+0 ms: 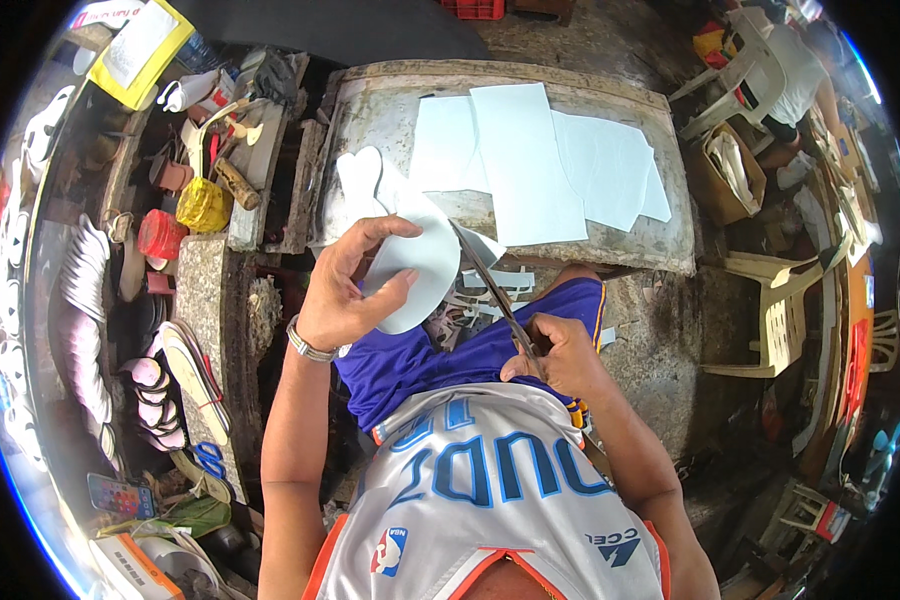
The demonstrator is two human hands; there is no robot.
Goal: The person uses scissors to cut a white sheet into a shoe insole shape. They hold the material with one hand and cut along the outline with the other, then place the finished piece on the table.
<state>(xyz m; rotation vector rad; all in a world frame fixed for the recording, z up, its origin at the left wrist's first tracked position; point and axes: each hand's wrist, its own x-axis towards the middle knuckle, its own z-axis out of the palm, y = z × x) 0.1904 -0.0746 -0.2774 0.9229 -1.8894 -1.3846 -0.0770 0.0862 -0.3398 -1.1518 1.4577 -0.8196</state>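
My left hand, a watch on its wrist, grips a pale, rounded sheet piece between thumb and fingers. My right hand is closed around the handles of long dark scissors. Their blades reach up to the right edge of the held piece, where a narrow flap sticks out. Beyond my left hand, pale sole-shaped pieces lie at the near left corner of the worktable. Several larger pale sheets are spread over the tabletop, partly overlapping.
Thin offcuts lie below my hands. Left of me, a bench holds a yellow tub, a red container and flat soles. Stacked pale soles stand farther left. To the right are a plastic chair and a cardboard box.
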